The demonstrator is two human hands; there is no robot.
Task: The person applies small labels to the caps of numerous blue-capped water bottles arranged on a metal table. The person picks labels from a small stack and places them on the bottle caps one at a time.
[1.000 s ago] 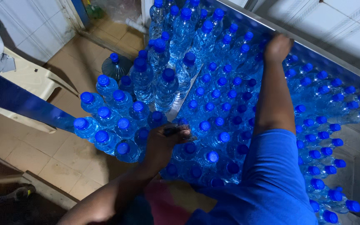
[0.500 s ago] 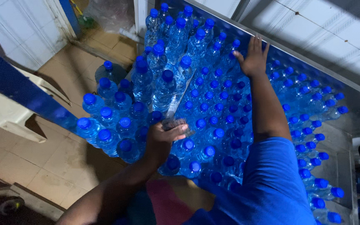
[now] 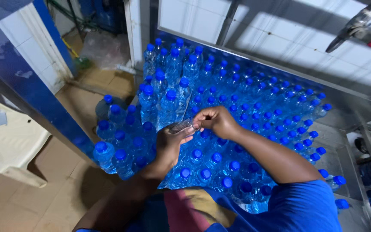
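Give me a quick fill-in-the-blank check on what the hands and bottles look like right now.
1. The bottles all have ____ caps.
2. The left hand and right hand meet on a small ____ piece of plastic.
3. The bottles stand on a ____ table.
Missing words: blue; clear; metal

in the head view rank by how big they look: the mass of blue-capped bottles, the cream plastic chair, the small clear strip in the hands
1. Mass of blue-capped clear plastic bottles
2. Cream plastic chair, partly cut off
3. Small clear plastic strip, pinched between left hand and right hand
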